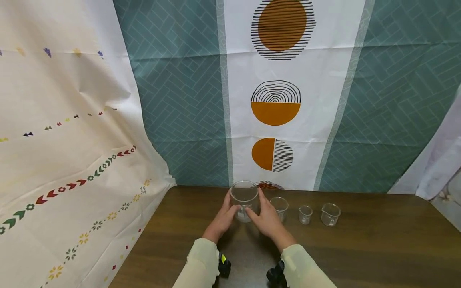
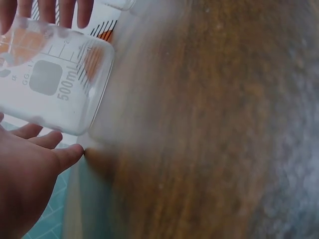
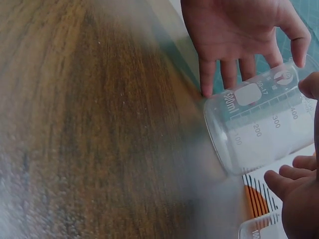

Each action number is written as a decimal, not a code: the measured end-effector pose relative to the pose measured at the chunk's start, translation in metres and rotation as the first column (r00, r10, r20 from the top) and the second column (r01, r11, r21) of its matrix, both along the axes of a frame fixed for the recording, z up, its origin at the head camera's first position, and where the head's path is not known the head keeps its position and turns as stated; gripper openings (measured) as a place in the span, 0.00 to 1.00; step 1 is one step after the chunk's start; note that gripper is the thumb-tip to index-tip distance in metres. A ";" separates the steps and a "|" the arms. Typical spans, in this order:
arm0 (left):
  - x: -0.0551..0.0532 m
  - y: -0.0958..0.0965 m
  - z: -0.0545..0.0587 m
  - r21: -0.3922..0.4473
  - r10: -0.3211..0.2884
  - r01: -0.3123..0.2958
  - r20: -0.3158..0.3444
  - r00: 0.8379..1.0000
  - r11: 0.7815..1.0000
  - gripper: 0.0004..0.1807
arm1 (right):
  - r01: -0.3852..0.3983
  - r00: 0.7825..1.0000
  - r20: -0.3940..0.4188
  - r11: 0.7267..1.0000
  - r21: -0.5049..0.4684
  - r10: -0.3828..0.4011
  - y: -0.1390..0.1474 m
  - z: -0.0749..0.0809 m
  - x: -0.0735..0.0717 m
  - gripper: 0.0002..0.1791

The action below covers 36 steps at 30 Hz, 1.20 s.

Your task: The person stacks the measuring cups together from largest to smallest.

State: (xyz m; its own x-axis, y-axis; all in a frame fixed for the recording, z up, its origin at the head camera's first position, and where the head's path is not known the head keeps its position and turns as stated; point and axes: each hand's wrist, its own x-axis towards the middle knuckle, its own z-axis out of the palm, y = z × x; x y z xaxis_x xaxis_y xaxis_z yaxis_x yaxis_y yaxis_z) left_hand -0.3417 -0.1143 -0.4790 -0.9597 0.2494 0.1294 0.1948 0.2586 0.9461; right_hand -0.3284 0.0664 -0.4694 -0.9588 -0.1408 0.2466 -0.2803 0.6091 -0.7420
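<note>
A clear glass beaker (image 1: 245, 202) marked 500ml stands upright between my two hands near the back of the table. My left hand (image 1: 221, 220) holds its left side, thumb at the front, other fingers fairly straight along the glass. My right hand (image 1: 268, 220) holds it from the right in the same way, its thumb close to the left one. The left wrist view shows the white print on the beaker (image 2: 60, 79) and right-hand fingers behind its upper edge. In the right wrist view the left hand's (image 3: 239, 35) lower fingertips reach down beside the beaker's base.
Right of my hands stand three smaller glass beakers: one (image 1: 282, 206) partly behind my right hand, a small one (image 1: 305, 215), and another (image 1: 330, 215) farther right. The brown wooden table (image 1: 378, 248) ends at a patterned cloth backdrop (image 1: 180, 120). A pale cloth (image 1: 90, 180) hangs along the left.
</note>
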 end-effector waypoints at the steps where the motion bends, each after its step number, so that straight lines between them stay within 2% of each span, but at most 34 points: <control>1: 0.000 0.000 0.000 0.004 -0.004 0.004 -0.002 1.000 1.000 0.40 | -0.001 1.000 -0.001 1.000 0.001 0.001 0.000 -0.001 0.000 0.49; 11: -0.002 0.000 -0.003 0.006 0.007 -0.007 0.008 1.000 1.000 0.39 | -0.031 0.998 -0.057 0.999 -0.033 0.029 -0.001 -0.005 -0.002 0.45; 19: -0.001 0.000 -0.003 0.011 0.008 -0.009 0.019 1.000 1.000 0.39 | -0.034 0.998 -0.059 0.998 -0.055 0.031 -0.001 -0.007 -0.002 0.43; 36: 0.008 0.001 0.001 0.023 -0.014 0.014 0.004 1.000 1.000 0.37 | -0.069 0.995 -0.082 0.995 -0.069 0.064 0.002 -0.008 0.004 0.43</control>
